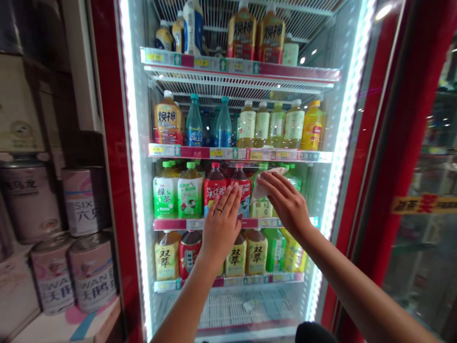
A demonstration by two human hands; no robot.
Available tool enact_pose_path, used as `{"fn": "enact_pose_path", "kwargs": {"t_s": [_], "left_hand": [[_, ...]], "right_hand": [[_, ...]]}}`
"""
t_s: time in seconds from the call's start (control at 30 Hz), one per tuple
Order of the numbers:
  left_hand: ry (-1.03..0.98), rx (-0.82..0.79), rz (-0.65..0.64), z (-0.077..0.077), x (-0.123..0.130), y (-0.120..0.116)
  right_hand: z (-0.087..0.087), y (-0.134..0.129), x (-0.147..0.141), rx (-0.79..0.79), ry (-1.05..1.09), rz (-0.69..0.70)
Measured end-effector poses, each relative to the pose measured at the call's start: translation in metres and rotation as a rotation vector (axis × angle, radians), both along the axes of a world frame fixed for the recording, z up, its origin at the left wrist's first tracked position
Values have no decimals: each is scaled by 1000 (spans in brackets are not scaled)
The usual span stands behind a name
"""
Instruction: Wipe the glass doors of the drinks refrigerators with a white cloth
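Both hands are raised before a lit drinks fridge. My left hand [222,216], with a ring on one finger, is held flat with its fingers stretched up, in front of the red-labelled bottles [214,188] on the third shelf. Nothing shows in it. To its right, my right hand [283,197] has its fingers wrapped on a crumpled whitish cloth [262,188], in front of green tea bottles [262,208]. Whether either hand touches a surface is hard to tell.
Bottles stand on the shelves [246,223] above and below my hands. Pink cans [93,271] are stacked at the left beside the red fridge frame [113,143]. A glass door [421,238] stands at the right. A dark rounded object [314,332] shows at the bottom edge.
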State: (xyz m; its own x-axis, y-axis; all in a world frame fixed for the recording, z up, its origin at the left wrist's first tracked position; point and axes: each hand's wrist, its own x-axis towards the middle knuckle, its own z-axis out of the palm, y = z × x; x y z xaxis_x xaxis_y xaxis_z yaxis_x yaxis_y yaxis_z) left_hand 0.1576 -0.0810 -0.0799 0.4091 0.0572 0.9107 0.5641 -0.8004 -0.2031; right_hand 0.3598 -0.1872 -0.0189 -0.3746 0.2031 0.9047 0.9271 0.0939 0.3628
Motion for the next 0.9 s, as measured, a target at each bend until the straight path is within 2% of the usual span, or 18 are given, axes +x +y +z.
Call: {"fn": "enact_pose_path", "kwargs": {"t_s": [0.1, 0.2, 0.4, 0.5, 0.63, 0.7, 0.9], "left_hand": [[27, -27, -15, -1, -2, 0], [43, -34, -20, 0, -2, -1], [24, -51, -28, 2, -3, -5], [21, -49, -51, 3, -5, -6], [47, -47, -54, 0, -9, -3], [61, -46, -44, -2, -10, 0], [68, -42, -35, -5, -13, 2]], "right_hand": [[9, 18, -14, 80, 58, 23], [6, 28, -22, 104, 54, 52], [-12, 9, -2, -72, -110, 44], [-7, 6, 1, -50, -54, 31], [8, 22, -16, 16, 39, 51], [10, 29, -24, 40, 43, 81], [-7, 22, -16, -66, -71, 94]]}}
